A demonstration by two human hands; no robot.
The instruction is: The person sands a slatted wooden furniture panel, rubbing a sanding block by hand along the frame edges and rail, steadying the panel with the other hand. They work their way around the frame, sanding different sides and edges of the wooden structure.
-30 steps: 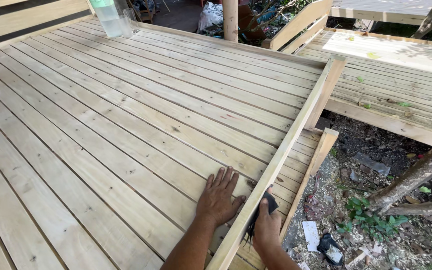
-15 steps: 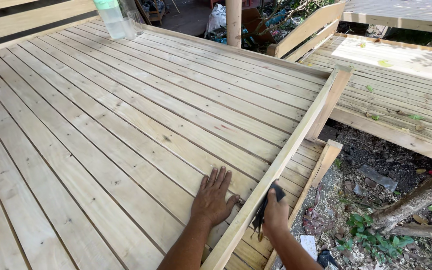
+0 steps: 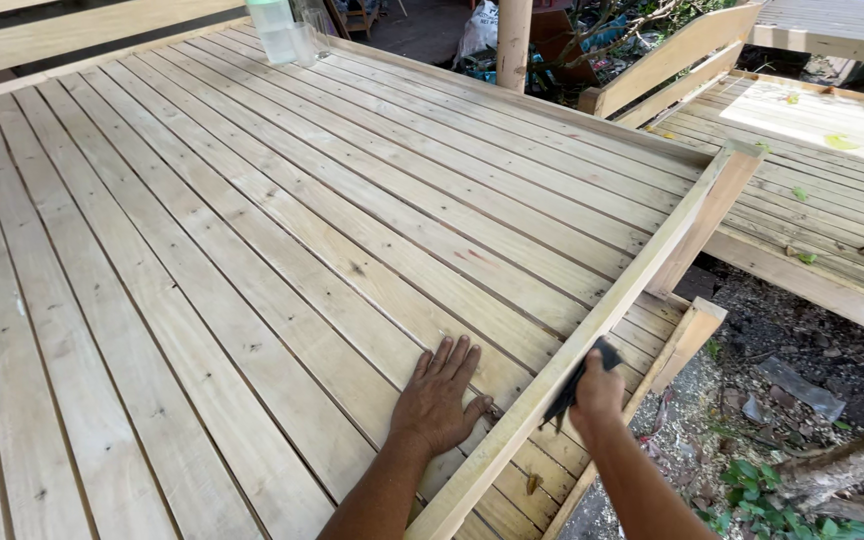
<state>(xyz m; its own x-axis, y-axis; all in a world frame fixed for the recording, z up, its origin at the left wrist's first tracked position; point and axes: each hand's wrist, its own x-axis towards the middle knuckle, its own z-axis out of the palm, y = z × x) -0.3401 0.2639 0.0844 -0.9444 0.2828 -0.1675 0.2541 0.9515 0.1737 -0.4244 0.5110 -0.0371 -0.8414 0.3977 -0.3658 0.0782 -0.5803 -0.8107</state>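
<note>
The right hand [image 3: 599,397] is gripping a dark, flat sanding pad [image 3: 579,378] against the pale upright rail [image 3: 592,335] at the deck's near right edge; the left hand [image 3: 439,398] is lying open, fingers spread, on the planks [image 3: 252,260] beside it.

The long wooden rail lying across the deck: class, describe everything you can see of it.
The rail is a long, pale, sawn plank standing on edge, running diagonally across the deck from bottom centre to a squared end at upper right. The left hand lies flat on the deck beside it. The right hand presses a dark sheet, perhaps sandpaper, against its outer face.
</note>
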